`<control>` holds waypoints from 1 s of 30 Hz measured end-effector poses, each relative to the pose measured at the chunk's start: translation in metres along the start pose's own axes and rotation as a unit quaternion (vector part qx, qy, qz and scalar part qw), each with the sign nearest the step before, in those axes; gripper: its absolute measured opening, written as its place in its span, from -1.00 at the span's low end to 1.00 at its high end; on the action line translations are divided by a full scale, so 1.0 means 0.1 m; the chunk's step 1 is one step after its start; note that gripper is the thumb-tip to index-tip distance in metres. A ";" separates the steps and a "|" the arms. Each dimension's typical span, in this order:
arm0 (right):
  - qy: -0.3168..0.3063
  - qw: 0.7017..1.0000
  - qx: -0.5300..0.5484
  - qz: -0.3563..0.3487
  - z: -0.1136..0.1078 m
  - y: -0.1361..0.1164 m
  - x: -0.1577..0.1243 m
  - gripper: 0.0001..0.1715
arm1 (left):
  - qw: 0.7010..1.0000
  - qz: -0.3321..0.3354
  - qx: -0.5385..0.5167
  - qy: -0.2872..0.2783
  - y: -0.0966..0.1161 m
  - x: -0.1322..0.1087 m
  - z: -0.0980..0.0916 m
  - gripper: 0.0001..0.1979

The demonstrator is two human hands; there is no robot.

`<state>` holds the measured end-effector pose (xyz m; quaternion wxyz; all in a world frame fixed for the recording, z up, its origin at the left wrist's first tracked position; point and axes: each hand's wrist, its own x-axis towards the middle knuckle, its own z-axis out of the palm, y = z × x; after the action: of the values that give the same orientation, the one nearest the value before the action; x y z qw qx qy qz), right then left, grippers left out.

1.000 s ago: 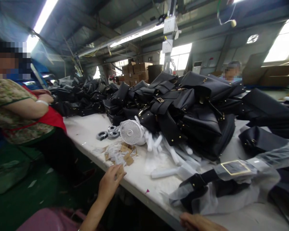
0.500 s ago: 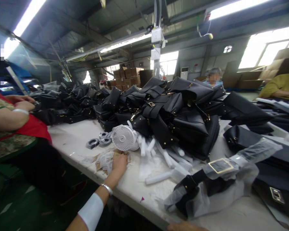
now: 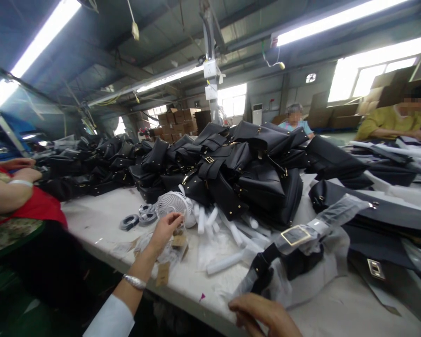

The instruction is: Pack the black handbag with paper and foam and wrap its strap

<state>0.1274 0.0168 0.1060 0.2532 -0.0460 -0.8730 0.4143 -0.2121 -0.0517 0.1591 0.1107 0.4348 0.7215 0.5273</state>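
Note:
My left hand (image 3: 166,230), with a silver bracelet at its wrist, pinches the top of a clear plastic bag (image 3: 178,241) with small brown pieces in it, in front of a white fan (image 3: 173,205). A brown tag (image 3: 162,274) lies below it near the table edge. My right hand (image 3: 263,314) is at the bottom, palm down, fingers curled and apart, with nothing seen in it. Beyond it lies a black strap with a gold buckle (image 3: 295,235) wrapped in clear plastic.
Black bags (image 3: 231,159) are heaped across the white table (image 3: 101,213). White foam rolls (image 3: 228,262) and grey coils (image 3: 129,222) lie in front. A person in a red apron (image 3: 44,206) stands at left; two people sit at the far side.
My left hand has risen from the table with the plastic bag, uncovering the brown tag. My right hand has come further into view at the bottom. The view has turned slightly right.

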 end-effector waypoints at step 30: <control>0.133 0.923 0.309 0.189 0.10 -0.01 1.74 -0.28 | 0.968 -0.060 -0.233 -0.074 0.40 -0.33 0.47 -0.47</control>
<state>-0.0285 0.0599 0.1717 0.2853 -0.1845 -0.6353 0.6935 -0.1436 -0.0423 0.1638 0.2938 0.3904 0.5932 0.6399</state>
